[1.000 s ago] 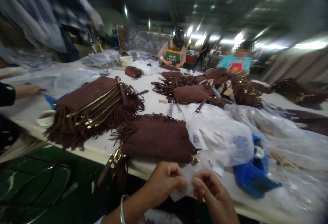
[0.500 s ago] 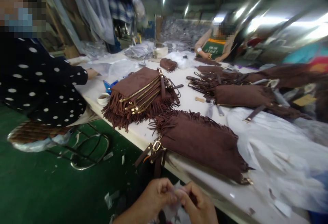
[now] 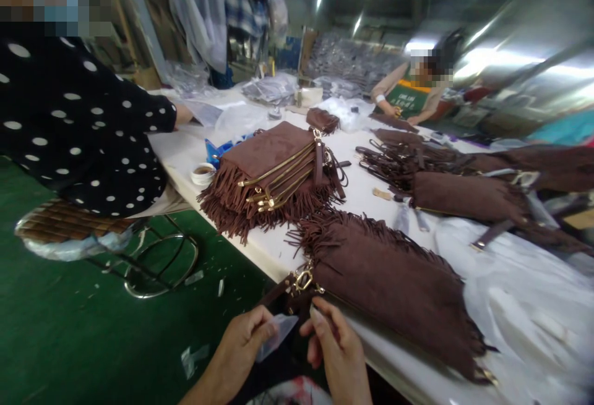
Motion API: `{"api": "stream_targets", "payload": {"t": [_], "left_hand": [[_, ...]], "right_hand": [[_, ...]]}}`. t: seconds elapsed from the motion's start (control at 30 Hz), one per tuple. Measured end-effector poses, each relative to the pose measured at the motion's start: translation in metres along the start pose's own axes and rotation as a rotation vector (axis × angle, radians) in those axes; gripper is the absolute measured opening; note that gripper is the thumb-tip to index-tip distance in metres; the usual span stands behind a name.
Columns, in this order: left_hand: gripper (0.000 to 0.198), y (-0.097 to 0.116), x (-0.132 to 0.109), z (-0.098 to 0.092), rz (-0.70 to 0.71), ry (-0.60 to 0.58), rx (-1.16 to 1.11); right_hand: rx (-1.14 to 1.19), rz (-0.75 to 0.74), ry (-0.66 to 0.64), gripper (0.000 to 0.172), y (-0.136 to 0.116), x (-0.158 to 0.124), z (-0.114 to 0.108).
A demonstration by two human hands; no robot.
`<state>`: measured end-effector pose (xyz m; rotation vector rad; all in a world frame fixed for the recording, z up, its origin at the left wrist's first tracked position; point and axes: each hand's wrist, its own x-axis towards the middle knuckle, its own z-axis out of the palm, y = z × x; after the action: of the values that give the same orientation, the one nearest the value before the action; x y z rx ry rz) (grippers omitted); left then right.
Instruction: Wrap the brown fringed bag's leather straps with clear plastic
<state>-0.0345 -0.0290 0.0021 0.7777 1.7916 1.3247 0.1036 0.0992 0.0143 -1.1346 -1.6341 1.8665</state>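
Observation:
My left hand [image 3: 245, 337] pinches a small piece of clear plastic film [image 3: 277, 337] between thumb and fingers, just off the table's front edge. Beside it, my right hand [image 3: 336, 343] has its thumb and forefinger drawn together, the other fingers curled; anything in the pinch is too small to make out. Those fingertips are close to the gold clasp and dark strap of a brown fringed bag [image 3: 385, 281]; whether they touch cannot be told. The bag lies flat along the edge, its strap [image 3: 278, 290] hanging over.
A stack of brown fringed bags [image 3: 273, 157] stands behind, with a small white cup [image 3: 203, 174] and a blue item [image 3: 227, 147]. More brown bags [image 3: 468, 198] and white plastic sheeting [image 3: 524, 294] lie right. A person in a dotted top [image 3: 60, 120] is left, another person [image 3: 408, 96] across the table.
My hands were together over the plastic film; they have parted. The film stays with my left hand, while my right hand is now nearer the bag's clasp. The view has shifted slightly.

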Motion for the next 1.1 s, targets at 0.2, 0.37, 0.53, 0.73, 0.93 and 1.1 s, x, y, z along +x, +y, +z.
{"api": "stream_targets", "payload": {"t": [0.2, 0.37, 0.53, 0.73, 0.93, 1.1], "left_hand": [[0.022, -0.004, 0.013, 0.004, 0.14, 0.022, -0.098], [0.017, 0.002, 0.017, 0.008, 0.171, 0.011, -0.06], [0.015, 0.005, 0.009, 0.007, 0.216, -0.032, -0.006], [0.014, -0.009, -0.004, -0.007, 0.143, 0.046, 0.015], [0.012, -0.012, -0.013, -0.008, 0.06, 0.088, 0.023], [0.015, -0.005, -0.01, 0.0, 0.047, 0.054, 0.004]], "right_hand": [[0.072, 0.014, 0.097, 0.042, -0.005, 0.009, 0.023], [0.109, 0.08, 0.16, 0.046, -0.005, 0.019, 0.027], [0.108, 0.111, 0.107, 0.047, -0.009, 0.022, 0.024], [0.177, 0.089, -0.003, 0.04, -0.015, 0.017, 0.013], [0.243, 0.107, -0.057, 0.036, -0.009, 0.014, 0.011], [0.293, 0.152, -0.036, 0.04, -0.005, 0.015, 0.009]]}}
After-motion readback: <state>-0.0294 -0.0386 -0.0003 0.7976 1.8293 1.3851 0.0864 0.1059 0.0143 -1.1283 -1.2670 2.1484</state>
